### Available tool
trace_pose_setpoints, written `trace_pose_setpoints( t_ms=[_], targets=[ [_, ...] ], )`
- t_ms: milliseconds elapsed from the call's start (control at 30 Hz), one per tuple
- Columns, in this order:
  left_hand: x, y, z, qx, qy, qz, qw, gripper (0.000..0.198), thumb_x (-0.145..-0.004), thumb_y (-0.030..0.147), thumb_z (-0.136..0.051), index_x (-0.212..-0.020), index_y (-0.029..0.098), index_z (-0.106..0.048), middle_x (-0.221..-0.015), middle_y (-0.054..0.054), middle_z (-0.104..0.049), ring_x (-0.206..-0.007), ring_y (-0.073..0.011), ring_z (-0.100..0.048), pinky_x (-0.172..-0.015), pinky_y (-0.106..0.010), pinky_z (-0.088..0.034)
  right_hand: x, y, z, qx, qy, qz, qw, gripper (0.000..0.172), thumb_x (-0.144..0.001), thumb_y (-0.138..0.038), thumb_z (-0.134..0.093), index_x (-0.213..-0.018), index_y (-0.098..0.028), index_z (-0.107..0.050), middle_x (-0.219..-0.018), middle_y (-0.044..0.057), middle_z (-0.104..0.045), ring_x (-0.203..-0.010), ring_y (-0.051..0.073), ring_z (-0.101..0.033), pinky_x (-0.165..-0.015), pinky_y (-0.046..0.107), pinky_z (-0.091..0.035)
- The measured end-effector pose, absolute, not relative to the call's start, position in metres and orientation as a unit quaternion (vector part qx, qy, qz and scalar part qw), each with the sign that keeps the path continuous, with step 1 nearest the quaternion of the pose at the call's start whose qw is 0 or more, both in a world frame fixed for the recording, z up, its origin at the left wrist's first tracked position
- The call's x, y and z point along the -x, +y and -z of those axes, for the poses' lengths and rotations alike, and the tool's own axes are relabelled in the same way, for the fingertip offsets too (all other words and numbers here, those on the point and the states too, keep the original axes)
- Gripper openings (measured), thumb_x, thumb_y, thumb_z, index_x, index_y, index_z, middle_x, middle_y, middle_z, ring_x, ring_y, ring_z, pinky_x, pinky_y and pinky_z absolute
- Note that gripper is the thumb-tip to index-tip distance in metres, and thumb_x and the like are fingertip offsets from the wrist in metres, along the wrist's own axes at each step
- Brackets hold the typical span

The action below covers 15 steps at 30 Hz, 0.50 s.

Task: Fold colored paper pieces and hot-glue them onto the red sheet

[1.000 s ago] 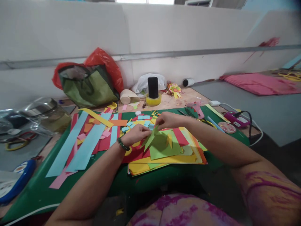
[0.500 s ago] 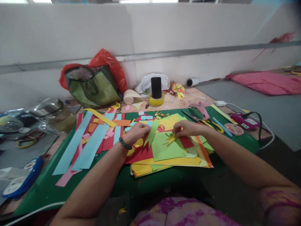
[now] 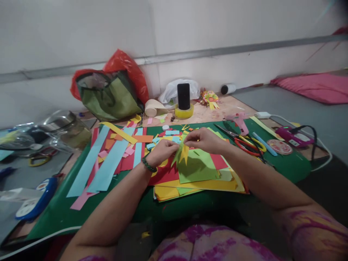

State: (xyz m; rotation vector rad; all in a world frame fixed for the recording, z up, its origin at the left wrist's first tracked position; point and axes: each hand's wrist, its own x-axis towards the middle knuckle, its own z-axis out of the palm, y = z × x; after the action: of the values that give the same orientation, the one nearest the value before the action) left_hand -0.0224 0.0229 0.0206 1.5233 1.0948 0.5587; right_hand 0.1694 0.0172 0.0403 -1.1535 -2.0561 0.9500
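we found bare green mat (image 3: 179,208) open on the near side of the paper stack (image 3: 201,186). above the stack, left hand (image 3: 162,151) and right hand (image 3: 204,140) left little room between. beyond, a phone (image 3: 183,96) stood upright; rightward, scissors (image 3: 236,136) crowded us.

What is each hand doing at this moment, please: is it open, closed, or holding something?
Left hand: closed, pinching the green paper strip.
Right hand: closed, pinching the yellow paper strip.

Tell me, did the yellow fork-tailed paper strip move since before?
Yes, the yellow strip moved left: earlier right of the upright black phone, it's now almost straight below it in the picture.
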Motion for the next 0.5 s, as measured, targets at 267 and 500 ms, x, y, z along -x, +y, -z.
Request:
trace_pose_setpoints(
  t_ms=[267,500],
  targets=[
    [0.021,0.020,-0.023,-0.647,0.437,-0.274,0.561,0.026,-0.063,0.033,-0.050,-0.044,0.019,-0.039,-0.046,0.006,-0.034,-0.046,-0.0058,-0.028,-0.047,-0.021,-0.025,-0.163,0.023,-0.016,0.442,-0.759,-0.260,0.402,0.012,-0.076,-0.020,-0.062,-0.075,-0.017,-0.074,-0.068,0.002,-0.071,-0.058,0.012,-0.055,-0.056,0.024,-0.040],
    [0.020,0.019,-0.023,-0.633,0.441,-0.273,0.575,0.027,-0.061,0.035,-0.053,-0.046,0.019,-0.037,-0.048,0.006,-0.034,-0.046,-0.0053,-0.029,-0.047,-0.021,-0.024,-0.161,0.019,-0.011,0.467,-0.771,-0.193,0.389,0.013,-0.079,-0.019,-0.062,-0.078,-0.019,-0.075,-0.075,0.002,-0.074,-0.061,0.013,-0.058,-0.060,0.025,-0.041]
  ],
)
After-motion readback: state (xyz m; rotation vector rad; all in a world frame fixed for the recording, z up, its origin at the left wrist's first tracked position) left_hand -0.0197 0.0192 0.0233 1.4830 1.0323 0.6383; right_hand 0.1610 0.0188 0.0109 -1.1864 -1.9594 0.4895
